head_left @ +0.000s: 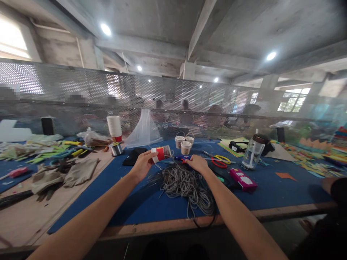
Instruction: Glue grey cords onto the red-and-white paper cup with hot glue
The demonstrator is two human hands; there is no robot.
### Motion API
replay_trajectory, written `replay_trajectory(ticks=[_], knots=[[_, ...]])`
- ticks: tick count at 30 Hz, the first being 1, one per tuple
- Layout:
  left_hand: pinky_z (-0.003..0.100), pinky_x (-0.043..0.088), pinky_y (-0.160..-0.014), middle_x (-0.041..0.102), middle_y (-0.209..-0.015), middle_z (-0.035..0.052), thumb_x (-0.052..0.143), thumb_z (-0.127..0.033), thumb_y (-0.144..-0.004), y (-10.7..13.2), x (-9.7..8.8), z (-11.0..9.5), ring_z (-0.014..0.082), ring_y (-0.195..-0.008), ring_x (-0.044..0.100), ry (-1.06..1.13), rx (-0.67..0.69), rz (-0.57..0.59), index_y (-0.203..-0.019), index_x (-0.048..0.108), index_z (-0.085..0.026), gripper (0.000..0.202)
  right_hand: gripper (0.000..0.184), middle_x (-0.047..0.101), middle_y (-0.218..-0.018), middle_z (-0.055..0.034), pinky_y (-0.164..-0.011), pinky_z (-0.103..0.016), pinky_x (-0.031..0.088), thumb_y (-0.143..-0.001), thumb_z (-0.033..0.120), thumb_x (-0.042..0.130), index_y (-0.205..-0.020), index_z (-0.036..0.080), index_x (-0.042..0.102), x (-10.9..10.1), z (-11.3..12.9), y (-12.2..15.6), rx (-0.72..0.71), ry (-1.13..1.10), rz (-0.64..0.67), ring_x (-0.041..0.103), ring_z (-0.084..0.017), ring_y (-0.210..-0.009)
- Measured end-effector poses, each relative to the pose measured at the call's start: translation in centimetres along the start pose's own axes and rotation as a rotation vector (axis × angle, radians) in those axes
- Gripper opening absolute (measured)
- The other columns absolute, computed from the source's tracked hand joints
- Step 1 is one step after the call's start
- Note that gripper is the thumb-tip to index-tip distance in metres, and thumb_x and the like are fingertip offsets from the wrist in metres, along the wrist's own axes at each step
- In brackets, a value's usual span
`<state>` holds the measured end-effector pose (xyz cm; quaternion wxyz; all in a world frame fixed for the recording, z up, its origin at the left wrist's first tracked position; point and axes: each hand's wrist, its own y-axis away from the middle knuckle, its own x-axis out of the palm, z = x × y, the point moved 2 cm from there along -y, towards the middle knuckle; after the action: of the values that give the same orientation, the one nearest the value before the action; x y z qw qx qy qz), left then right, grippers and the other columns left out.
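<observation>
My left hand (142,164) is closed around a red and white paper cup (163,153), which lies on its side in the air with grey-brown cord wound around its far end. In my right hand (198,164) is a blue glue gun (179,157) with a red trigger; its nozzle points left toward the cup. Below both hands a loose heap of grey cord (181,182) covers part of the blue mat (127,207). Behind the glue gun stand three small cord-wrapped baskets (185,147) with thin arched handles.
Scissors (222,159), a pink box (243,180) and a clear drinking jar (252,153) stand or lie to the right. Stacked paper cups (114,126), a wire spool (116,148) and work gloves (81,171) are at left. A perforated metal screen (168,94) closes off the back.
</observation>
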<state>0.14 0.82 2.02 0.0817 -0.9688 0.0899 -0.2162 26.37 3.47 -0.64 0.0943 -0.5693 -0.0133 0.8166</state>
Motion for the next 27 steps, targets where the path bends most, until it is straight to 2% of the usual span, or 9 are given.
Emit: replay_trajectory(ticks=[3,8,11,14,18,23,27], knots=[[0.031,0.050,-0.077,0.075,-0.089,0.0103,0.082,-0.025,-0.061,0.1,0.1,0.0,0.0205,-0.078,0.068,-0.007,-0.003,-0.003,-0.094,0.074,-0.009,0.037,0.039,0.073,-0.097,-0.0157,-0.078,-0.036,0.047,-0.079,0.056,0.061,-0.083,0.019,0.070,0.1,-0.2,-0.3,0.004,-0.054,0.028,0.067,-0.032,-0.098],[0.031,0.050,-0.076,0.076,-0.088,0.0104,0.082,-0.024,-0.061,0.2,0.2,-0.1,0.0206,-0.076,0.068,-0.001,-0.013,-0.010,-0.094,0.074,-0.009,0.038,0.034,0.073,-0.082,-0.0148,-0.075,-0.033,0.046,-0.076,0.048,0.066,-0.061,0.018,0.066,0.2,-0.4,-0.6,0.026,-0.190,0.001,0.068,-0.032,-0.093],[0.032,0.051,-0.075,0.076,-0.089,0.0106,0.081,-0.024,-0.061,0.1,0.1,-0.1,0.0206,-0.075,0.068,0.009,-0.013,-0.005,-0.096,0.074,-0.009,0.039,0.036,0.070,-0.069,-0.0127,-0.071,-0.030,0.046,-0.078,0.044,0.064,-0.054,0.018,0.062,0.2,-0.5,-0.8,0.032,-0.351,-0.011,0.069,-0.028,-0.083],[0.030,0.050,-0.074,0.076,-0.088,0.0102,0.081,-0.024,-0.062,0.0,-0.1,0.1,0.0188,-0.073,0.067,0.002,-0.010,-0.014,-0.096,0.074,-0.008,0.038,0.034,0.067,-0.062,-0.0080,-0.063,-0.025,0.046,-0.083,0.042,0.060,-0.062,0.016,0.064,0.2,-0.3,-0.9,0.035,-0.587,-0.002,0.067,-0.019,-0.068],[0.028,0.050,-0.072,0.076,-0.087,0.0095,0.082,-0.026,-0.061,-0.3,-0.4,0.2,0.0177,-0.073,0.066,-0.014,0.001,-0.026,-0.093,0.075,-0.009,0.037,0.032,0.066,-0.067,-0.0030,-0.051,-0.021,0.047,-0.087,0.047,0.056,-0.081,0.016,0.064,0.0,0.6,-0.7,0.049,-0.935,0.056,0.060,-0.012,-0.055],[0.029,0.050,-0.072,0.075,-0.084,0.0092,0.082,-0.027,-0.060,-0.4,-0.6,0.3,0.0193,-0.075,0.067,-0.026,0.004,-0.031,-0.091,0.074,-0.010,0.037,0.029,0.063,-0.068,-0.0011,-0.048,-0.019,0.050,-0.085,0.044,0.062,-0.084,0.015,0.063,-0.4,1.8,0.2,0.028,-1.241,0.212,0.056,-0.008,-0.052],[0.029,0.050,-0.070,0.075,-0.084,0.0090,0.082,-0.026,-0.060,-0.4,-0.6,0.3,0.0184,-0.071,0.066,-0.032,0.007,-0.057,-0.089,0.074,-0.010,0.035,0.023,0.066,-0.079,-0.0018,-0.049,-0.016,0.050,-0.081,0.035,0.068,-0.092,0.016,0.062,-0.8,2.4,0.8,-0.003,-1.576,0.308,0.056,-0.007,-0.054]])
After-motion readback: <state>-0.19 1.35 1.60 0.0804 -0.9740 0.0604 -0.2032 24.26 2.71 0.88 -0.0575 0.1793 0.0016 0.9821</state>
